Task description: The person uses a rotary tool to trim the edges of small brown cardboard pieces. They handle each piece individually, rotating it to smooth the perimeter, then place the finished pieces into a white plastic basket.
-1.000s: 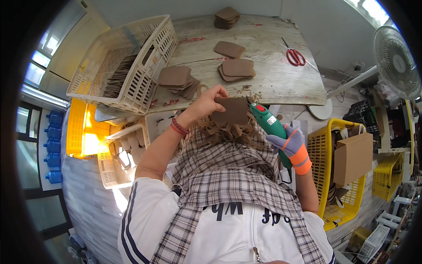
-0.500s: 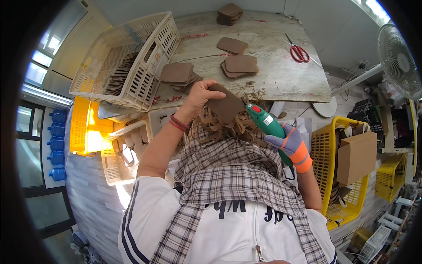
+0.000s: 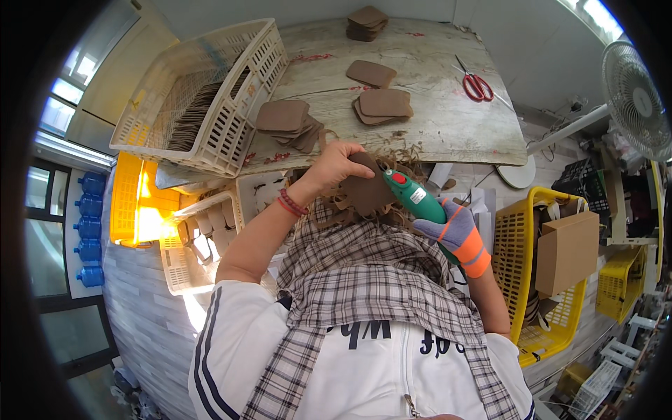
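My bare left hand [image 3: 337,168] pinches a flat brown sheet piece [image 3: 367,192] with rounded corners, thumb on top, over my lap. A green handheld power tool [image 3: 418,200] with a red button is in my right hand [image 3: 458,236], which wears a grey and orange glove. The tool's tip meets or nearly meets the piece's right edge; the exact contact is too small to tell. Curled brown offcut strips [image 3: 329,213] lie on my checked apron beneath the piece. Just beyond my left hand, similar brown pieces [image 3: 282,115] are stacked unevenly on the worn table [image 3: 448,133].
More brown stacks [image 3: 383,103] sit farther back on the table. Red-handled scissors [image 3: 477,87] lie at its right. A white crate [image 3: 234,119] holding brown pieces stands at the left. Beside me on the right are a yellow basket [image 3: 514,259] with a cardboard box [image 3: 568,252] and a fan [image 3: 633,98].
My left hand has shifted right and slightly nearer to me with the brown piece, which has turned a little. The green tool has moved slightly left and nearer with my right hand.
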Available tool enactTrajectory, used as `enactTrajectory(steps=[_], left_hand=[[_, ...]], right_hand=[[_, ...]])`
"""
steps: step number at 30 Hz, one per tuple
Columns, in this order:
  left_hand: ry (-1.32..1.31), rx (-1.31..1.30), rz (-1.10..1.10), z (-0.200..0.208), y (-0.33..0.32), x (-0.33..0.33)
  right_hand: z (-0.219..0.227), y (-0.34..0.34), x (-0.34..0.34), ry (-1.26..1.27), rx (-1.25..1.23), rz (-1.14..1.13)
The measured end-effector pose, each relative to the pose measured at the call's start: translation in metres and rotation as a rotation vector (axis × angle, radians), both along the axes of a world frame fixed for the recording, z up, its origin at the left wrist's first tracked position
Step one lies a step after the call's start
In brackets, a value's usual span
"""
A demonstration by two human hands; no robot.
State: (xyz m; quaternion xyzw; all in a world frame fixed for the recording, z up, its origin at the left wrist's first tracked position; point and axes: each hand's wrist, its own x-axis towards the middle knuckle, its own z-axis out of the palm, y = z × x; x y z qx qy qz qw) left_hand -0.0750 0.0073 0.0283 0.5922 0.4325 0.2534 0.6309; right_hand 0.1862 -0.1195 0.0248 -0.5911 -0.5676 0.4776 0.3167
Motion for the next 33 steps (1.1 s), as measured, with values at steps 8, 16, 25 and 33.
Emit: enactTrajectory(steps=[8, 16, 25, 33], left_hand=[[-0.019, -0.06, -0.143, -0.013, 0.005, -0.003], [0.052, 0.278, 0.161, 0.011, 0.02, -0.047], [0.444, 0.557, 0.682, -0.005, 0.117, -0.149], [0.769, 1.245, 0.095, -0.034, 0.13, 0.013]], right_hand=[[0.013, 0.008, -0.016, 0.09, -0.092, 0.022], [-0.002, 0.018, -0.025, 0.168, -0.078, -0.087], [-0.022, 0.005, 0.007, 0.187, -0.108, -0.218], [-0.043, 0.004, 0.011, 0.107, -0.076, -0.239]])
